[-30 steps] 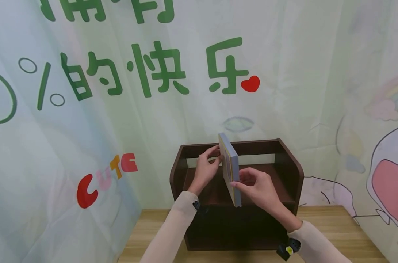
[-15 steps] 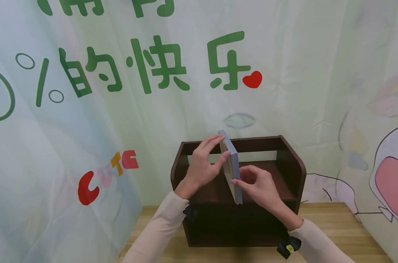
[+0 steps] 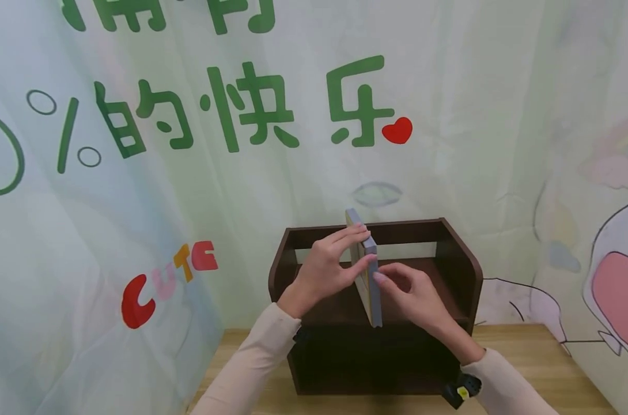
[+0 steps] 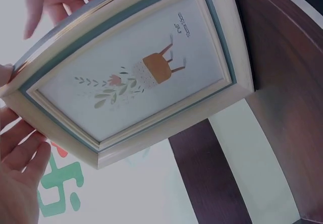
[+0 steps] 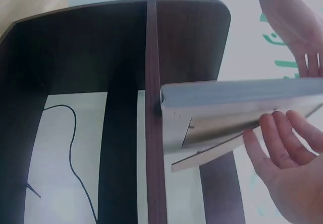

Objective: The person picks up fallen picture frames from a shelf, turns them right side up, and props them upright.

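A picture frame (image 3: 374, 302) with a pale border and a potted-plant print (image 4: 156, 67) stands upright, edge-on in the head view, at the front of the upper shelf. My left hand (image 3: 324, 268) grips its upper near corner, fingers over the top and thumb on the near edge. My right hand (image 3: 409, 291) is at the frame's back side, thumb near the edge. In the right wrist view its fingers (image 5: 275, 138) lie by the back panel and the slightly swung-out support leg (image 5: 207, 156). Whether they touch the back is hard to tell.
A dark brown two-tier shelf (image 3: 459, 265) with raised sides and a back rail stands on a wood-grain table (image 3: 532, 357). A printed curtain (image 3: 252, 190) hangs close behind it. In the right wrist view a thin black cable (image 5: 73, 148) shows through the shelf's lower back opening.
My left hand has gone from the frame's left face over to its top corner and near edge. My right thumb has slid off the near edge toward the back. The frame has barely moved.
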`<action>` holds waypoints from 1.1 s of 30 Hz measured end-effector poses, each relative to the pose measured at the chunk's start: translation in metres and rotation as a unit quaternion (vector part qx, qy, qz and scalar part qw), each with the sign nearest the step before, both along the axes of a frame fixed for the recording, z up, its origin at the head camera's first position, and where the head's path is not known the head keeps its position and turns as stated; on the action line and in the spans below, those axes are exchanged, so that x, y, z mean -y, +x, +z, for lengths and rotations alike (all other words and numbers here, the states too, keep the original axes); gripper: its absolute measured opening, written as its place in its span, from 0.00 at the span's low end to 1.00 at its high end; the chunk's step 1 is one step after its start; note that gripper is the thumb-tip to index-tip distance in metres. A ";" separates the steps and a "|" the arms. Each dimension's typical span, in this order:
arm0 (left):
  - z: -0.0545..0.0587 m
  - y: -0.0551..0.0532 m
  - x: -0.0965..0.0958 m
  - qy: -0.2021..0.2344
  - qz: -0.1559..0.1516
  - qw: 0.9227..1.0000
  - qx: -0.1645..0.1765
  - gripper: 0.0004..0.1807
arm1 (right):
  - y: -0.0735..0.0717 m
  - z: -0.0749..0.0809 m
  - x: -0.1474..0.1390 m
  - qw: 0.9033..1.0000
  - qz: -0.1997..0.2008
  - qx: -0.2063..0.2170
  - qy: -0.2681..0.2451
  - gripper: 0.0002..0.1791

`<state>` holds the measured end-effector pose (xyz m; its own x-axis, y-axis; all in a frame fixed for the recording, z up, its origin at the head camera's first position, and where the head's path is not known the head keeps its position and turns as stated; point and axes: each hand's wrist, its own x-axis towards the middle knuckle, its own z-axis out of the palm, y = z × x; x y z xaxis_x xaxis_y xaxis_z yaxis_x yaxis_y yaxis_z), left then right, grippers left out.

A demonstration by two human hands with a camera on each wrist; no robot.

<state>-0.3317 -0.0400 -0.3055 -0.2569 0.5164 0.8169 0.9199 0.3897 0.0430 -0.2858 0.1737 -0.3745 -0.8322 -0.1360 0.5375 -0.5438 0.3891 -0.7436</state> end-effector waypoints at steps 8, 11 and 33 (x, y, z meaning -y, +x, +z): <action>0.001 0.000 -0.008 -0.007 -0.003 1.000 0.001 0.25 | -0.024 -0.010 -0.006 0.996 -0.066 -0.038 0.048 0.13; 0.000 0.000 -0.012 -0.007 -0.006 1.000 -0.004 0.25 | -0.034 -0.015 -0.003 0.993 -0.075 -0.044 0.075 0.15; 0.000 -0.006 -0.036 -0.019 -0.019 1.000 -0.003 0.23 | -0.039 -0.021 -0.011 0.942 -0.175 -0.189 0.215 0.07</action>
